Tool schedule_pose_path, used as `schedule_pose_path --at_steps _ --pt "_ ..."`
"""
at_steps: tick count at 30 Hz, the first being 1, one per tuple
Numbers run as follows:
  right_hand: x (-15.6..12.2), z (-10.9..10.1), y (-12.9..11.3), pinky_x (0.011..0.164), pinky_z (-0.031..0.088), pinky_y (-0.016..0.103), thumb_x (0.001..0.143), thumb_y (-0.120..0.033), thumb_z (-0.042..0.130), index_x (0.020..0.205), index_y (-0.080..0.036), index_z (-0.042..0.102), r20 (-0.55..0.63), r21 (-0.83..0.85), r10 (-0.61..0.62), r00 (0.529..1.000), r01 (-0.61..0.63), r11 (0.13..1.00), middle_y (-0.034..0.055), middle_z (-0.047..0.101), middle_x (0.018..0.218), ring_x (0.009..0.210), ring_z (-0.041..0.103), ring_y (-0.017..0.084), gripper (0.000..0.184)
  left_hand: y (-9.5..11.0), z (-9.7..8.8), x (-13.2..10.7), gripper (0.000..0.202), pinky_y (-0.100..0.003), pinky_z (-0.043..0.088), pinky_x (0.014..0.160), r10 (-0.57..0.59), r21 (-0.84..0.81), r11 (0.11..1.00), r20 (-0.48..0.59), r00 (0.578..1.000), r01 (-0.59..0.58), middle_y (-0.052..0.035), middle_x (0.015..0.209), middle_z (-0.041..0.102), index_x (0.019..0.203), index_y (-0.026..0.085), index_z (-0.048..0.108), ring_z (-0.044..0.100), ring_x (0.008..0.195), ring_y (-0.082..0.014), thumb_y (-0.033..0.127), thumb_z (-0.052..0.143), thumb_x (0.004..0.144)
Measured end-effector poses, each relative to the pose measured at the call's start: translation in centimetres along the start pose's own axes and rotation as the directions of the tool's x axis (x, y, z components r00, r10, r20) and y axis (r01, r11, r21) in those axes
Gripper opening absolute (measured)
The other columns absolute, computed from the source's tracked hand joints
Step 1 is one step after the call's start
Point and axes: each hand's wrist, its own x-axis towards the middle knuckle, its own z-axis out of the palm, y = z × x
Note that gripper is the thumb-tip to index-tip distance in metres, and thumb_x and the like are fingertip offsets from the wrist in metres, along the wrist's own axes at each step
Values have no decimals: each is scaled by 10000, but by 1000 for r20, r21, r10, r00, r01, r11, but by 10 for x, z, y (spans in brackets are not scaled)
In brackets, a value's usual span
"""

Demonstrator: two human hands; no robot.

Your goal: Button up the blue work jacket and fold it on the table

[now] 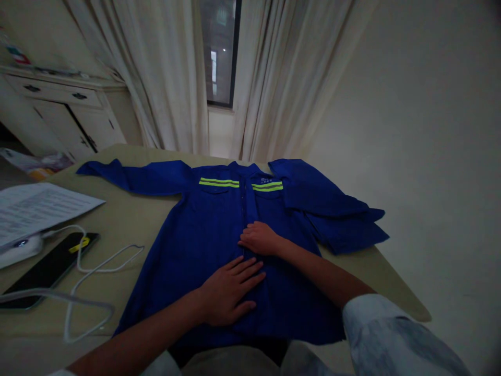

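Cloth of this blue work jacket point(195, 235) looks light and soft to us, a woven stuff that will drape, crease and slide a little on the smooth table point(129, 219). It lies there face up, collar away from us and hem at the near edge. Our left hand point(229, 290) rests flat on the lower front, fingers stretched open, palm down, gripping nothing. Our right hand point(260, 237) sits just beyond it on the button strip point(245, 203), fingers curled under; we cannot tell whether they pinch the cloth or only press it. The spread sleeve point(136, 177) reaches out to our left, while the folded sleeve point(329, 209) lies doubled over on our right. We judge the shoulders, seams and hem the firmest places to take hold. A phone point(47, 269), a white cable point(102, 267) and papers point(35, 206) lie off to the left.
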Motion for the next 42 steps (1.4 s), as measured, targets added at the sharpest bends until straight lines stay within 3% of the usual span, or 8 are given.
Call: schedule_pose_path --at_steps 9,15,18,21,25,30,37,42 --pt "4 7 22 812 317 324 1114 -418 480 862 -180 681 5 145 66 998 -66 987 48 719 867 863 589 200 400 1 3 -1 749 -509 210 1318 -15 -24 1000 15 1000 15 -56 1740 207 1703 346 135 218 1611 -277 492 469 1049" --pt "5 9 22 801 315 316 1122 -352 468 845 -172 665 -1 226 99 995 -97 969 39 689 831 835 566 190 385 2 -7 0 714 -504 153 1328 4 -62 998 39 999 -2 -94 1727 256 1692 285 231 227 1611 -278 545 436 1060" --pt "2 12 16 798 325 301 1128 -329 457 848 -170 657 -34 289 130 991 -115 950 26 681 829 814 559 174 379 8 -9 -6 870 -517 110 1331 43 -67 997 52 998 -40 -139 1722 260 1693 230 231 232 1607 -313 668 507 994" --pt "-5 15 2 786 319 304 1125 -369 466 858 -171 666 -72 276 136 988 -112 955 34 693 852 830 567 177 388 23 -1 -17 1107 -543 115 1325 36 -14 999 83 996 -35 -184 1740 163 1699 160 162 192 1610 -367 733 634 876" --pt "-13 13 -23 790 308 333 1105 -444 492 865 -175 698 -95 133 81 992 -68 989 69 717 861 859 577 206 415 46 13 -29 1020 -513 174 1321 -40 120 992 117 992 26 -190 1745 140 1677 139 222 164 1618 -352 519 732 879" --pt "-12 3 -30 795 301 344 1113 -414 474 875 -176 714 -59 68 46 997 -42 997 78 732 846 859 589 210 413 55 18 -32 764 -482 237 1314 -36 133 991 70 997 26 -119 1745 201 1654 220 310 210 1613 -302 328 619 963" --pt "0 -1 -16 767 278 337 1100 -382 506 818 -179 686 3 132 30 1000 -30 991 56 731 824 820 578 194 390 53 15 -34 861 -473 257 1311 -24 81 997 82 996 17 -108 1751 157 1680 235 243 220 1609 -297 340 654 931" --pt "-1 9 -9 785 279 341 1109 -371 485 821 -182 665 -35 167 3 999 2 986 55 718 823 828 567 194 388 55 11 -33 852 -457 259 1311 -33 24 999 86 996 31 -114 1747 160 1679 222 251 226 1606 -295 333 650 934"
